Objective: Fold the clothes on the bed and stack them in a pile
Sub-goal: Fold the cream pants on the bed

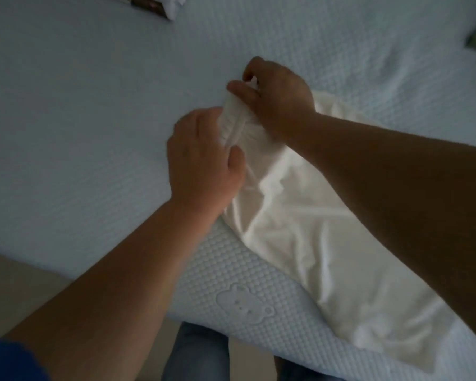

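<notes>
White garment (bunched end) in both hands' grip.

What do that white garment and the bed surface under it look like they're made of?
The white garment, bunched at one end in both hands, looks like thin, soft fabric, maybe cotton knit: matte, with loose creases and gathers. The bed has a pale quilted or knitted cover with a raised dotted texture and an embossed bear shape near its edge; it looks like a mattress cover, though the exact fibre cannot be told.

Dim rm, white quilted bed over beige floor
</notes>
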